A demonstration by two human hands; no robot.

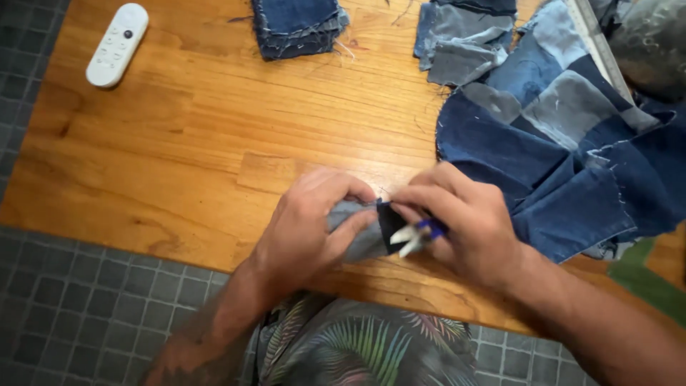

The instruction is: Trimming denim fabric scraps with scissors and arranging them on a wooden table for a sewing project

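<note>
Left hand (307, 229) pinched on a small grey denim piece (355, 230), held just above the near edge of the wooden bench (200, 143). Right hand (464, 221) touching it, fingers closed on the same piece and on small snips (414, 236) with a purple grip. Just right of the right hand, patchwork denim (564, 143). Well beyond both hands, two stacks of denim squares (296, 25). Far left, a white remote (116, 44).
</note>
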